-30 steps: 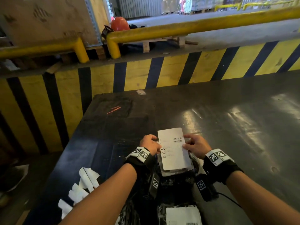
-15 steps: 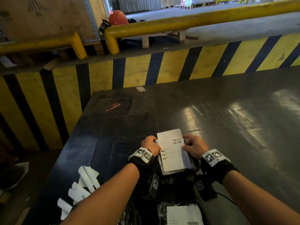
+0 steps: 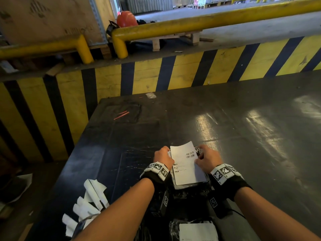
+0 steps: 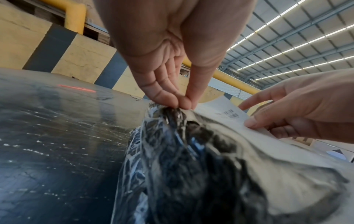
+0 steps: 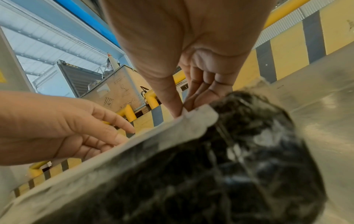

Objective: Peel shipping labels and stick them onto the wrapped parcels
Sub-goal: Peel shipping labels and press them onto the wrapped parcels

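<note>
A white shipping label (image 3: 186, 165) with barcodes lies lengthwise on top of a black parcel wrapped in clear film (image 3: 184, 193), near the table's front edge. My left hand (image 3: 165, 153) pinches the label's left edge between thumb and forefinger (image 4: 180, 104). My right hand (image 3: 199, 158) pinches the right edge (image 5: 182, 111), thumb on top. In the left wrist view the label (image 4: 226, 112) bows up off the parcel (image 4: 191, 159) at the far end. A second wrapped parcel bearing a label (image 3: 198, 232) sits closer to me.
Peeled white backing strips (image 3: 90, 200) lie at the front left of the dark table (image 3: 243, 136). Red strips (image 3: 121, 115) and a small scrap (image 3: 150, 95) lie further back. A yellow-and-black striped wall (image 3: 147, 77) with yellow rails (image 3: 208, 21) bounds the far side.
Both hands keep their hold on the label's sides in nearly the same spot. The view has dipped slightly; nothing was let go.
</note>
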